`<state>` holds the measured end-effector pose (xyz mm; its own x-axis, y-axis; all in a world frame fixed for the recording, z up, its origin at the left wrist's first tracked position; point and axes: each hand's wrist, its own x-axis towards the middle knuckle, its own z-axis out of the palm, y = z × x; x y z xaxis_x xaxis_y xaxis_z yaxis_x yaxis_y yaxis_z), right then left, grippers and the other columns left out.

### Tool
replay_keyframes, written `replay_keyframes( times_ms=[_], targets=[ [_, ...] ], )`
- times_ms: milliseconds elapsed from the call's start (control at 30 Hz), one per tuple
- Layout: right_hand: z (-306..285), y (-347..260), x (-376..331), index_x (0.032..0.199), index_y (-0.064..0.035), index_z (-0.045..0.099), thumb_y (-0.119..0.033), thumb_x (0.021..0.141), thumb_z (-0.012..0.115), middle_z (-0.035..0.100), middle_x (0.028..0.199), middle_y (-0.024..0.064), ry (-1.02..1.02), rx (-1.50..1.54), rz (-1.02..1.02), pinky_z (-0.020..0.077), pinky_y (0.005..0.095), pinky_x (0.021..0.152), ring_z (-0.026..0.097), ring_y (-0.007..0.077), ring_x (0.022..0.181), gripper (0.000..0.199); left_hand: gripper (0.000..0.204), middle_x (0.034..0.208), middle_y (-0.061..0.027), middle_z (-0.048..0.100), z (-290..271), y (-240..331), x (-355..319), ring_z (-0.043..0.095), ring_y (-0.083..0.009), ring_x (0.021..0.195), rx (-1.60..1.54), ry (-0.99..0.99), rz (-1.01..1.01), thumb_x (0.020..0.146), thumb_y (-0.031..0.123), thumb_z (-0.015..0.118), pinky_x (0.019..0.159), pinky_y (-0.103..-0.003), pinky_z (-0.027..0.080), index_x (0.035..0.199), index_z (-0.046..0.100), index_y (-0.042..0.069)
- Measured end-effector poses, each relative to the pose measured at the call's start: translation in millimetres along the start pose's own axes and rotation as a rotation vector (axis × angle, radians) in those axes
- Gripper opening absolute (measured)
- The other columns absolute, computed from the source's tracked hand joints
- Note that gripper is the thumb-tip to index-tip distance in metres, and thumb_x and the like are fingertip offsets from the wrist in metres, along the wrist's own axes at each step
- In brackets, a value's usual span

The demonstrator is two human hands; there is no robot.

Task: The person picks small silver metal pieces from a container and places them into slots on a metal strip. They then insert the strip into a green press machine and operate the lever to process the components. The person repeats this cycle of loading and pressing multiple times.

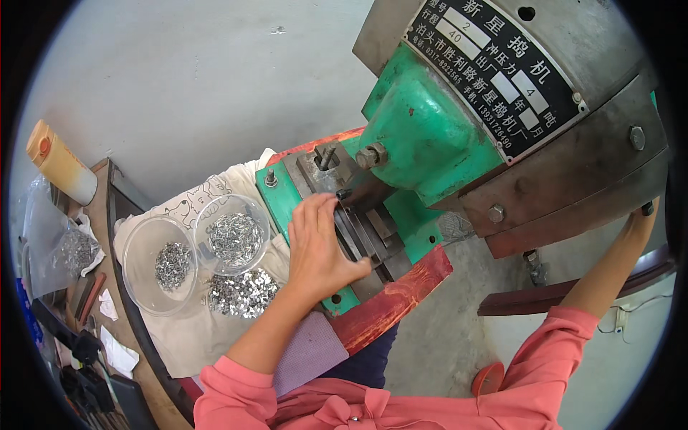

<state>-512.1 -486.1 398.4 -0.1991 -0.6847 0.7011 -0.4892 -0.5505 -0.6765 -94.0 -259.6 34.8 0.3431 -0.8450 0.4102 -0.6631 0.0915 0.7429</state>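
My left hand (315, 247) rests at the steel die (365, 233) on the bed of a green bench press. Its thumb stretches away from the curved fingers, and I see nothing held between them. A small black tip (344, 194) shows right beside the index fingertip. Above the die bulges the green press head (423, 122), with a large bolt (371, 155) at its side. My right forearm (609, 269) reaches up along the press's right side. The right hand (651, 209) is mostly hidden at the picture's edge, near a small dark knob, so its fingers do not show.
Left of the press, a clear round tub (129, 276) and a second clear tub (266, 215) hold small metal pieces. A pile of shiny metal bits (244, 294) lies on the cloth (190, 351). A yellow bottle (64, 165) and tools crowd the far left. A red bowl (487, 380) sits low right.
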Motion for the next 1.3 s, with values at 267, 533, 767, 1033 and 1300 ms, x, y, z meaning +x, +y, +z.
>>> replay_keyframes(
  times_ms=[267, 533, 767, 1033, 1300],
  targets=[
    [25.0, 3.3, -13.8, 0.127, 0.0044, 0.055, -0.023, 0.100, 0.057, 0.060, 0.123, 0.0117, 0.152, -0.140, -0.145, 0.0475, 0.0357, 0.095, 0.059, 0.0217, 0.109, 0.038, 0.094, 0.138, -0.0176, 0.043, 8.6, -11.1, 18.8, 0.037, -0.0370, 0.134, 0.009, 0.017, -0.030, 0.055, 0.025, 0.086, 0.111, -0.049, 0.033, 0.133, 0.043, -0.003],
    [50.4, 78.5, -128.6, 0.128, 0.0047, 0.055, -0.024, 0.100, 0.059, 0.061, 0.122, 0.0116, 0.383, -0.286, -0.501, 0.0498, 0.0348, 0.092, 0.061, 0.0213, 0.106, 0.040, 0.096, 0.140, -0.0172, 0.041, 9.1, -11.1, 15.6, 0.036, -0.0379, 0.136, -0.019, -0.006, -0.008, 0.058, 0.024, 0.088, 0.114, -0.048, 0.033, 0.137, 0.041, -0.003],
    [59.8, 90.2, -168.6, 0.126, 0.0043, 0.056, -0.022, 0.100, 0.058, 0.062, 0.120, 0.0117, 0.178, 0.027, -0.329, 0.0507, 0.0336, 0.090, 0.062, 0.0209, 0.102, 0.037, 0.096, 0.141, -0.0185, 0.040, 4.3, -16.2, 14.2, 0.034, -0.0395, 0.138, -0.052, -0.013, 0.001, 0.060, 0.023, 0.089, 0.115, -0.048, 0.033, 0.137, 0.041, -0.006],
    [4.4, 66.0, -97.2, 0.126, 0.0044, 0.055, -0.022, 0.102, 0.056, 0.062, 0.118, 0.0116, -0.010, -0.067, -0.329, 0.0522, 0.0348, 0.089, 0.063, 0.0211, 0.103, 0.036, 0.096, 0.140, -0.0183, 0.040, 10.4, -11.5, 19.6, 0.033, -0.0406, 0.138, -0.018, -0.021, -0.036, 0.057, 0.026, 0.087, 0.116, -0.049, 0.032, 0.136, 0.041, -0.005],
    [10.2, 23.6, -25.2, 0.126, 0.0041, 0.055, -0.022, 0.103, 0.054, 0.062, 0.119, 0.0122, 0.051, -0.029, -0.061, 0.0524, 0.0349, 0.089, 0.063, 0.0211, 0.103, 0.035, 0.095, 0.139, -0.0182, 0.041, 6.2, -12.6, 20.0, 0.033, -0.0389, 0.139, -0.018, -0.014, -0.052, 0.055, 0.028, 0.086, 0.115, -0.048, 0.032, 0.133, 0.043, -0.006]
  ],
)
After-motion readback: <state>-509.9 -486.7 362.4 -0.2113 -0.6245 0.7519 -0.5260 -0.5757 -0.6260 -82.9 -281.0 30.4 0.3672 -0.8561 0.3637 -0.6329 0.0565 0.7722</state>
